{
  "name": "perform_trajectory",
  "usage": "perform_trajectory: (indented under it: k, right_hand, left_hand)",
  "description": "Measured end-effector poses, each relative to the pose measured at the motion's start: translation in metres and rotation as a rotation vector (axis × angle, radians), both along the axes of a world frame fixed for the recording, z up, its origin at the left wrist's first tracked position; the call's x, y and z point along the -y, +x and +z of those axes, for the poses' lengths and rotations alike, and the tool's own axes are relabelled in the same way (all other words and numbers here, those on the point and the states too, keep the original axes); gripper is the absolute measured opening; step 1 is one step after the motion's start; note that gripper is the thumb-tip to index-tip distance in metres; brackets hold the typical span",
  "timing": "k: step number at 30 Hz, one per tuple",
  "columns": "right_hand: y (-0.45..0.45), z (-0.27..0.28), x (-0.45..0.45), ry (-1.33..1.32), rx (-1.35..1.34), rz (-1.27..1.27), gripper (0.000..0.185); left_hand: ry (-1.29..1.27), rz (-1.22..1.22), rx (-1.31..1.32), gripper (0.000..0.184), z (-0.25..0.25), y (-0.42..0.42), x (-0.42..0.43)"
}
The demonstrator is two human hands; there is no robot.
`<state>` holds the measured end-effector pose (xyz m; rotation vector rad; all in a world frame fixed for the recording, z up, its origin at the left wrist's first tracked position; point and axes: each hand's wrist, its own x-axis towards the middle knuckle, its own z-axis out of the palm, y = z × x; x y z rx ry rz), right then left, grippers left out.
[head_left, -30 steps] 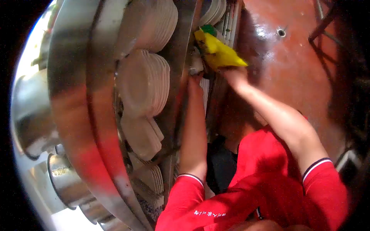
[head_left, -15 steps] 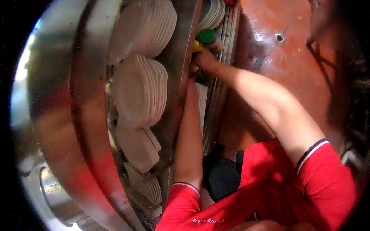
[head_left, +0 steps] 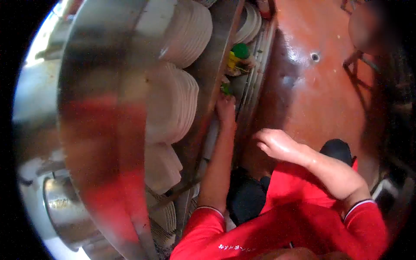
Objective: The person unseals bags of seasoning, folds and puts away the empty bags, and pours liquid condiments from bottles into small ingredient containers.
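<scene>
My left hand reaches into the lower shelf, its fingers bent against a small green item that is partly hidden; what they grip I cannot make out. Just beyond it stands a container with a green lid. Touching that container is a yellow item, too blurred to name. Over the floor beside the shelf, my right hand hangs with loosely curled fingers, thumb apart, and nothing visible in it.
Stacks of white plates fill the upper shelf on the left, with more plates at the far end of the lower shelf. A steel pot stands lower left. A stool is on the red floor.
My right hand has left the shelf by the green-lidded container and moved back over the floor. My left hand stays in the shelf, now more visible. The camera view has shifted slightly.
</scene>
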<state>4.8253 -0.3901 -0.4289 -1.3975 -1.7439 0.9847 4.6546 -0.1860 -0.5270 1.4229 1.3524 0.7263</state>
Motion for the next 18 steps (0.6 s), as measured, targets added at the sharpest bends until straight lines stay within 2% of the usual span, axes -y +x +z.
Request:
perform_trajectory:
  k: [1, 2, 5, 8, 10, 11, 12, 13, 14, 15, 16, 17, 18]
  right_hand:
    - [0.005, 0.000, 0.000, -0.049, 0.136, 0.060, 0.022]
    - [0.010, -0.001, -0.002, -0.090, 0.270, 0.119, 0.020]
    - [0.026, 0.000, -0.012, -0.112, 0.323, 0.088, 0.022]
    - [0.045, 0.001, -0.018, -0.105, 0.277, -0.033, 0.022]
    - [0.041, -0.013, -0.017, -0.138, 0.252, -0.094, 0.022]
    - [0.024, -0.016, -0.014, -0.163, 0.238, -0.112, 0.021]
    - [0.023, -0.012, -0.010, -0.192, 0.221, -0.121, 0.021]
    - [0.021, 0.001, -0.004, -0.306, 0.187, -0.102, 0.022]
    - [0.023, 0.007, 0.007, -0.330, 0.130, -0.102, 0.026]
    - [0.025, 0.000, 0.022, -0.354, 0.102, -0.093, 0.032]
    - [0.023, -0.010, 0.034, -0.472, 0.100, -0.095, 0.033]
    - [0.024, -0.007, 0.047, -0.533, 0.089, -0.133, 0.030]
    - [0.019, -0.016, 0.072, -0.537, 0.095, -0.191, 0.029]
  left_hand:
    - [0.090, 0.026, -0.039, 0.052, 0.006, 0.002, 0.019]
    - [0.181, 0.099, -0.011, 0.047, 0.045, 0.015, 0.057]
    - [0.157, -0.022, -0.081, 0.042, 0.084, 0.019, 0.120]
    - [0.114, -0.138, -0.355, 0.035, 0.089, 0.042, 0.156]
    - [0.051, -0.181, -0.335, 0.033, 0.079, 0.048, 0.161]
    - [-0.058, -0.184, -0.369, 0.034, 0.073, 0.037, 0.168]
    - [0.043, -0.221, -0.421, 0.033, 0.052, 0.034, 0.186]
    - [-0.076, -0.204, -0.310, 0.031, 0.053, 0.030, 0.209]
    - [-0.066, -0.248, -0.332, 0.029, 0.082, 0.031, 0.228]
    - [0.077, -0.236, -0.285, 0.028, 0.095, 0.028, 0.251]
    - [-0.095, -0.441, -0.538, 0.030, 0.093, 0.015, 0.275]
    - [-0.194, -0.509, -0.548, 0.031, 0.116, 0.012, 0.298]
    - [-0.157, -0.549, -0.446, 0.030, 0.117, -0.004, 0.326]
